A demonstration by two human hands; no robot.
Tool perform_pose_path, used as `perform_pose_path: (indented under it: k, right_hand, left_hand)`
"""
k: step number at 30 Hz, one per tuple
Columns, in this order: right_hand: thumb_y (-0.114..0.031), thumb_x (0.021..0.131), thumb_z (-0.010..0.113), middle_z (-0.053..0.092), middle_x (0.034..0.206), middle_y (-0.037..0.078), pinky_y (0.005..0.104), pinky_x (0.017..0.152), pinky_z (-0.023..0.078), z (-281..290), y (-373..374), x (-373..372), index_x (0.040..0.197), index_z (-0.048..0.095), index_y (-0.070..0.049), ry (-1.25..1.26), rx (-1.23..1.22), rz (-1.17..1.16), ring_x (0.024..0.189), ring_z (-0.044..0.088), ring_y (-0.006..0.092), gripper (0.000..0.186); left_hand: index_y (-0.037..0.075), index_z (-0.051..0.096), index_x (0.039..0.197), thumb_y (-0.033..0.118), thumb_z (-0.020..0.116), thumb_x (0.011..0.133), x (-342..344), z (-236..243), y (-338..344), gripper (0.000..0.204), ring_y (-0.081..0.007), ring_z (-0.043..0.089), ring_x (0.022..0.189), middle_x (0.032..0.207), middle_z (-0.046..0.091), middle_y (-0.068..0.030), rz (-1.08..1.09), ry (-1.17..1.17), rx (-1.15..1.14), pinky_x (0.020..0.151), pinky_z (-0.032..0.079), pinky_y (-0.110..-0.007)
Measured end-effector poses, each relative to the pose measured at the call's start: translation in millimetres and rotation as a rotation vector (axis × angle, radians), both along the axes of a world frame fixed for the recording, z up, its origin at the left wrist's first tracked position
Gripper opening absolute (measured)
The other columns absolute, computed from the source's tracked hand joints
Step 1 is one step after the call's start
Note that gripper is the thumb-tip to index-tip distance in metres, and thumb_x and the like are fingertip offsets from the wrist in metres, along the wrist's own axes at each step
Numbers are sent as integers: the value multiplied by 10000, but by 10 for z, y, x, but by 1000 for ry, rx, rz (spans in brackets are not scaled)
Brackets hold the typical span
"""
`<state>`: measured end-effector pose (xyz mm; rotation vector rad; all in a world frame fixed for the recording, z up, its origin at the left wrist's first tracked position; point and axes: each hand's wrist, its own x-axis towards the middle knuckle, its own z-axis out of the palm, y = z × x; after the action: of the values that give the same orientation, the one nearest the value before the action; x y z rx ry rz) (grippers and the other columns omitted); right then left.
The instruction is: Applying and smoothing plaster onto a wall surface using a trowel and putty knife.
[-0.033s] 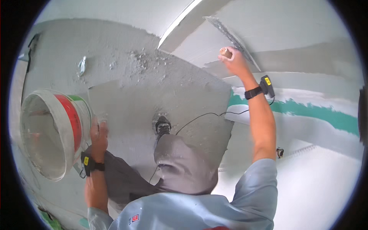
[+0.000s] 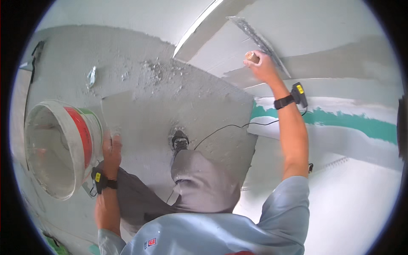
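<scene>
My right hand (image 2: 264, 68) reaches forward to the wall, wrapped around the wooden handle (image 2: 251, 57) of a plastering trowel (image 2: 259, 40). The trowel's long metal blade lies along the pale wall surface, above a damp grey band of plaster (image 2: 331, 59). My left hand (image 2: 111, 151) hangs low beside a white bucket (image 2: 88, 131) with a red and green label. Its fingers look closed around a pale piece, slightly blurred. Ahead of those fingers shows a grey straight-edged flat shape (image 2: 123, 110); I cannot make out whether it is a tool in the hand.
Crumbs of plaster (image 2: 157, 72) litter the grey floor ahead of my shoe (image 2: 180, 139). A thin black cable (image 2: 219, 128) runs toward my right wrist. A green strip (image 2: 348, 123) crosses the wall at right. A pale metal-like edge (image 2: 197, 29) rises at the corner.
Almost nothing differs. The whole view has shifted slightly; the bucket and both hands sit a few pixels farther right. My right hand still grips the trowel.
</scene>
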<state>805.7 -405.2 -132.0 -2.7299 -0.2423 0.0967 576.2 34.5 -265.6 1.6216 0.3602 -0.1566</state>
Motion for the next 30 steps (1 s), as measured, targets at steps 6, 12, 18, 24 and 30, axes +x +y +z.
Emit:
perform_pose_path:
  k: [6, 12, 18, 24, 30]
  right_hand:
    - [-279, 714, 653, 589, 760, 147, 317, 677, 431, 1959, -68, 98, 892, 578, 27, -100, -178, 111, 683, 524, 195, 362]
    - [-319, 733, 626, 609, 867, 143, 302, 749, 418, 3447, -194, 95, 972, 580, 7, -298, -224, -2, 807, 558, 209, 407]
    - [-300, 768, 567, 574, 1047, 169, 381, 854, 400, 4016, 169, -582, 1088, 542, -56, -904, -569, -129, 976, 532, 337, 403]
    - [-201, 678, 673, 438, 1218, 177, 587, 949, 221, 3025, 151, -967, 1199, 451, -59, -1341, -677, 391, 1153, 372, 383, 584]
    - [-201, 690, 685, 497, 1152, 147, 440, 943, 328, 2959, 1388, -1335, 1155, 480, -56, -941, -143, 563, 1101, 443, 310, 529]
  left_hand:
    - [7, 467, 943, 238, 407, 907, -22, 378, -109, 241, -56, 334, 555, 652, 390, 32, -127, -279, 109, 480, 287, -210]
    - [42, 453, 901, 290, 378, 913, -79, 1034, -96, 259, -40, 318, 526, 642, 371, 42, -146, -220, -134, 449, 267, -197]
    - [38, 462, 913, 326, 352, 919, 20, 1829, -68, 308, -47, 333, 520, 660, 401, 23, 23, -231, -203, 458, 279, -191]
    - [19, 500, 935, 349, 383, 910, 342, 2629, 191, 351, -59, 345, 515, 661, 426, 18, -257, -451, -178, 460, 285, -195]
    - [4, 517, 874, 384, 396, 900, 292, 2813, 310, 400, -70, 338, 537, 617, 386, 19, -582, -263, 48, 479, 304, -221]
